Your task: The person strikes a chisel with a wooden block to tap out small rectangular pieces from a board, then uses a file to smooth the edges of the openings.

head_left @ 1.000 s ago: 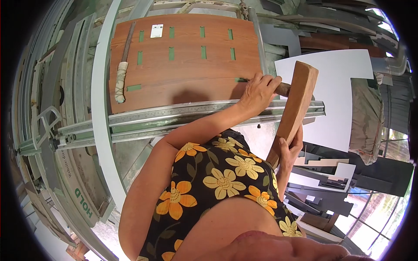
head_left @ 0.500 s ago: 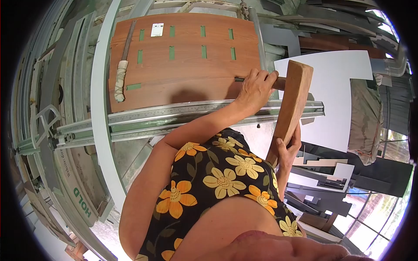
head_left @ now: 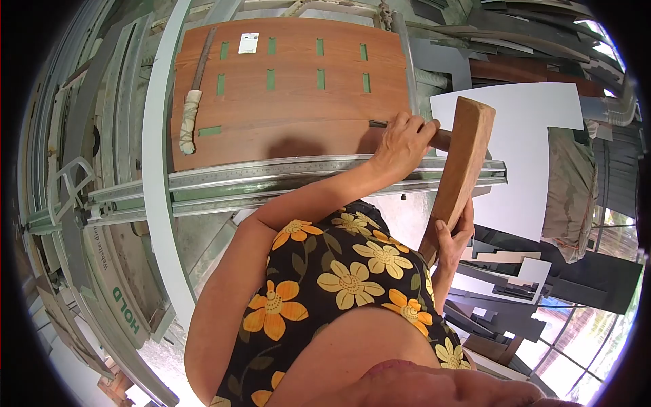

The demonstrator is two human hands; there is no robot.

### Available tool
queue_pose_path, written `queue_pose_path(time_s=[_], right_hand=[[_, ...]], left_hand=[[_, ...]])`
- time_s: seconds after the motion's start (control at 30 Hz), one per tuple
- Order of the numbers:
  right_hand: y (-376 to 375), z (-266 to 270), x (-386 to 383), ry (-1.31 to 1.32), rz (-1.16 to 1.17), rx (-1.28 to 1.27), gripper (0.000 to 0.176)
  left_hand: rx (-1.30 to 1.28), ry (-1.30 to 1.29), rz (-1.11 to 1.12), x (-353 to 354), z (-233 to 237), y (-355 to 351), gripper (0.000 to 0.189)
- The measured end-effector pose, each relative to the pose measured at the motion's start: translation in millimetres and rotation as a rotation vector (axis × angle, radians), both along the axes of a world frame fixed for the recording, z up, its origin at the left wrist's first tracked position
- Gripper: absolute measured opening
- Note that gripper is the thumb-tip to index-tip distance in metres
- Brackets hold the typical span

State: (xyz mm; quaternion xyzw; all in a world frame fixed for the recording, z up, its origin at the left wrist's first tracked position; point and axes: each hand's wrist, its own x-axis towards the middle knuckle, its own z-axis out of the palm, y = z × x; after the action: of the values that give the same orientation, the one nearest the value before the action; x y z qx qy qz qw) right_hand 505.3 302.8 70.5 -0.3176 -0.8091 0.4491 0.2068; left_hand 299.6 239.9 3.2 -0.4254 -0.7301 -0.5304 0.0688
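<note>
My left hand (head_left: 405, 144) is closed round a chisel, its fingers wrapped over the middle. The chisel's dark blade tip (head_left: 377, 124) points left, low over the reddish-brown wooden board (head_left: 291, 108). At the other end, its wooden handle (head_left: 441, 140) comes out on the right, close beside a thick wooden block (head_left: 464, 154). My right hand (head_left: 456, 237) grips this long block near its lower end, thumb on the near side. The board has two rows of rectangular slots with green showing through, plus one more slot (head_left: 211, 131) at the lower left.
A rod with a cloth-wrapped grip (head_left: 190, 115) and a small white label (head_left: 249, 43) lie on the board. A metal rail (head_left: 271, 178) crosses in front. A white strip (head_left: 155, 136) runs along the left; a white sheet (head_left: 529, 156) and stacked offcuts fill the right.
The wooden block and my right hand have shifted slightly to the right. My left hand keeps its hold on the chisel; the whole view has moved a little.
</note>
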Motion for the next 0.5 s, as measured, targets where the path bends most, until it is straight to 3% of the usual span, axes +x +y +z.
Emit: queue_pose_path(time_s=[0.5], right_hand=[[2.8, 0.9, 0.0, 0.091, -0.025, -0.036, 0.095]], left_hand=[[-0.018, -0.013, -0.033, 2.5, 1.9, -0.8, 0.059]])
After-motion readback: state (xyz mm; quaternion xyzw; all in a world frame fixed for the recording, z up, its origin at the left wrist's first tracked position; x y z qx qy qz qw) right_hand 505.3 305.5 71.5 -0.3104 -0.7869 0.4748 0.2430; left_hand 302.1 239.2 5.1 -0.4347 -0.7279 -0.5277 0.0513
